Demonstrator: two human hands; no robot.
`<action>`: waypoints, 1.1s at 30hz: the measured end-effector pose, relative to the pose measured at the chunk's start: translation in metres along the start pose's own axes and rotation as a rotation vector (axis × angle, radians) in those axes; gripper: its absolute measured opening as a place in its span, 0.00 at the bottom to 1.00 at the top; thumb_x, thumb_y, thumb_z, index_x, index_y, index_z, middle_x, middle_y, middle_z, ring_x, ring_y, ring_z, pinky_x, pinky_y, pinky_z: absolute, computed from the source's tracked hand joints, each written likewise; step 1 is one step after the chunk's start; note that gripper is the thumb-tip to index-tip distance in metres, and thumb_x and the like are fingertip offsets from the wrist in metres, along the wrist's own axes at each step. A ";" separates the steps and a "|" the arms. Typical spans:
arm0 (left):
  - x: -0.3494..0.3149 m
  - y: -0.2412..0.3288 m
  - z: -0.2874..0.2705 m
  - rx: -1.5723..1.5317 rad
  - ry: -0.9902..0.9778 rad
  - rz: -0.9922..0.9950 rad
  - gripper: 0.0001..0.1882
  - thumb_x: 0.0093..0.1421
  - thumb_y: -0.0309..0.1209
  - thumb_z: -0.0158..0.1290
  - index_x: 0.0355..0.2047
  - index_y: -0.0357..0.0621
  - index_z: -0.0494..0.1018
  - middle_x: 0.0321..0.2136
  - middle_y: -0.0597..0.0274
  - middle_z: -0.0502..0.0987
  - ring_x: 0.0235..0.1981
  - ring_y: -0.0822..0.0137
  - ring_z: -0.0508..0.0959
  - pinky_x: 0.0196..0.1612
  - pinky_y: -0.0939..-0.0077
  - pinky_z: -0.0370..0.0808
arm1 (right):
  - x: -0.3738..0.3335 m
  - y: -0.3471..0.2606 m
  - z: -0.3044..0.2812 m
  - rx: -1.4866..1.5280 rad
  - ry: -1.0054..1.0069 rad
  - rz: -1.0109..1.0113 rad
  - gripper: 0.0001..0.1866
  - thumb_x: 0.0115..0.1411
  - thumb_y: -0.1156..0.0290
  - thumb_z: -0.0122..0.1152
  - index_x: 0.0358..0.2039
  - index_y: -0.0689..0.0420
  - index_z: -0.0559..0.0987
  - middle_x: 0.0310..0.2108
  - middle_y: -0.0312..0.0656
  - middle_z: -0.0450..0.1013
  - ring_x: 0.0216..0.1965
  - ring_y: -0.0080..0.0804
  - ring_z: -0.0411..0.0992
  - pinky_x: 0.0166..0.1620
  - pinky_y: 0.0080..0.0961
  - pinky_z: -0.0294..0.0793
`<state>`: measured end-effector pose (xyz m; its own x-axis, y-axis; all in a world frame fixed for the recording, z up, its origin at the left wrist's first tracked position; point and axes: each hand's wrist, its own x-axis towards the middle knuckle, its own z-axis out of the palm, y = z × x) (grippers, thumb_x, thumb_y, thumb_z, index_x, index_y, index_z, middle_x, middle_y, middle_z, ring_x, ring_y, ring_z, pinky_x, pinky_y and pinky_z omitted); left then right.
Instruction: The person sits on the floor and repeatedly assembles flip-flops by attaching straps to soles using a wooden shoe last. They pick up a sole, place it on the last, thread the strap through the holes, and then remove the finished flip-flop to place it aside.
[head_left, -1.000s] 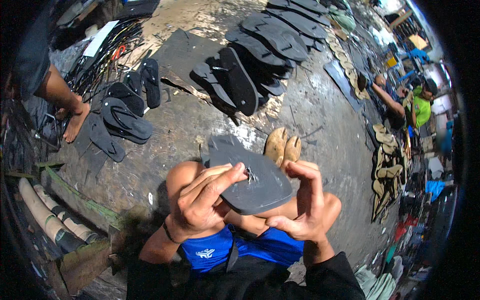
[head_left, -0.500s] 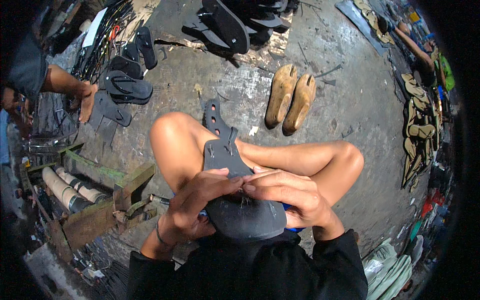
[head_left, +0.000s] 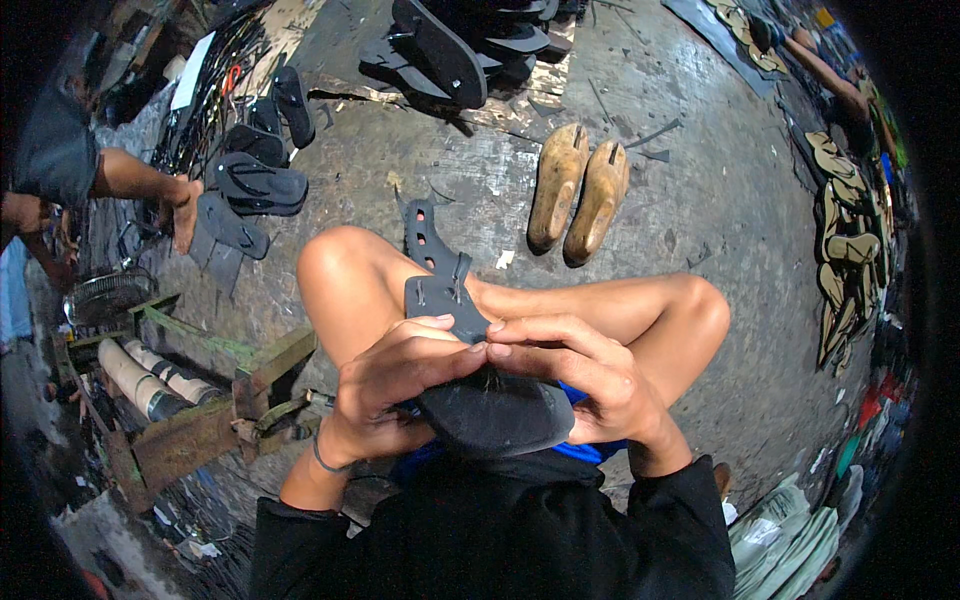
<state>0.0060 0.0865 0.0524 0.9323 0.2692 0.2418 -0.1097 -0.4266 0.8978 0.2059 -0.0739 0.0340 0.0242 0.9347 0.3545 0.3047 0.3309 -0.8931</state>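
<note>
A dark grey foam sandal sole [head_left: 497,418] lies across my lap, its broad end toward my body. My left hand [head_left: 392,385] grips it from the left, thumb and finger over its top. From the other side my right hand [head_left: 592,385] closes on it, and both sets of fingertips meet at its middle. Whatever small thing they pinch there is hidden. Two small pale metal bits stick out of the sole's far end. Just past that end, by my shin, lies a black rubber upper [head_left: 428,238] with oval holes.
Two wooden shoe lasts [head_left: 558,190] stand on the floor ahead. Black flip-flops [head_left: 262,183] lie at left, with more piled [head_left: 440,52] far ahead. A wooden frame [head_left: 190,430] with rollers is at lower left. Tan soles [head_left: 850,248] line the right. Another person's foot [head_left: 184,215] shows at left.
The sole's broad end has tipped, so its face looks shorter. My right fingers have spread slightly, one fingertip moving forward along the sole. Both hands still hold it.
</note>
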 end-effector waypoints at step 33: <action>-0.006 0.010 0.020 0.043 0.572 -0.266 0.11 0.54 0.20 0.62 0.39 0.31 0.78 0.39 0.50 0.83 0.43 0.63 0.83 0.48 0.67 0.79 | 0.026 0.064 -0.011 0.419 0.318 0.136 0.40 0.52 0.59 0.74 0.62 0.56 0.67 0.60 0.46 0.63 0.65 0.39 0.58 0.65 0.41 0.60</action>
<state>0.0061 0.0635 0.0525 0.5923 0.7850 0.1815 0.1257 -0.3125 0.9416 0.2364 -0.0300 -0.0112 0.3433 0.9090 0.2365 -0.1251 0.2938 -0.9476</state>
